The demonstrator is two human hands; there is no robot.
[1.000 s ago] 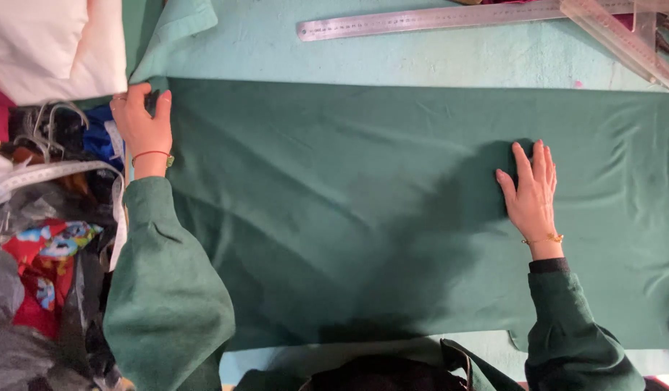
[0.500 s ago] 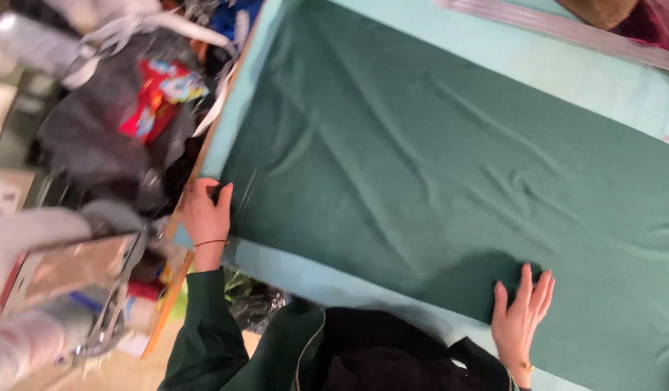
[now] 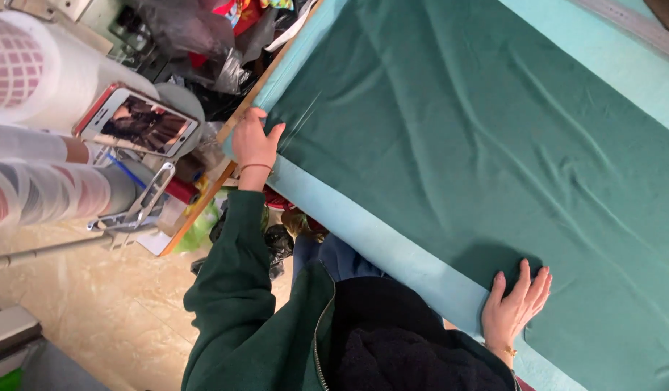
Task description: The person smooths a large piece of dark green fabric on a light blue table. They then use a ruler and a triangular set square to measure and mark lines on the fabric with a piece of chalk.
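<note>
We see the dark green cloth [image 3: 486, 145] spread flat across the pale turquoise table [image 3: 378, 239], running from about ten o'clock down to four o'clock and filling most of the view. Since a second ago the view has swung hard to the left and tilted, so the table edge now cuts diagonally and the floor and the clutter beside the table show at eight to ten o'clock. Over that time our left hand [image 3: 253, 141] has travelled along the cloth's near edge to its corner at about ten o'clock, while the right hand [image 3: 519, 300] has stayed planted on the fabric near the table's near edge at about five o'clock. We judge this as the cloth being drawn square and smoothed at its corner; creases still fan out from that corner towards the middle.

The left arm, in a green sleeve, reaches out almost straight from the body, the wrist bent up a little, the fingers curled closed and pinching the cloth's corner at the table edge. The right arm is tucked in close, its palm down, fingers spread open and pressing flat on the cloth.

At nine o'clock a phone [image 3: 137, 122] rests on a stand beside large rolls of white material [image 3: 30, 72].
</note>
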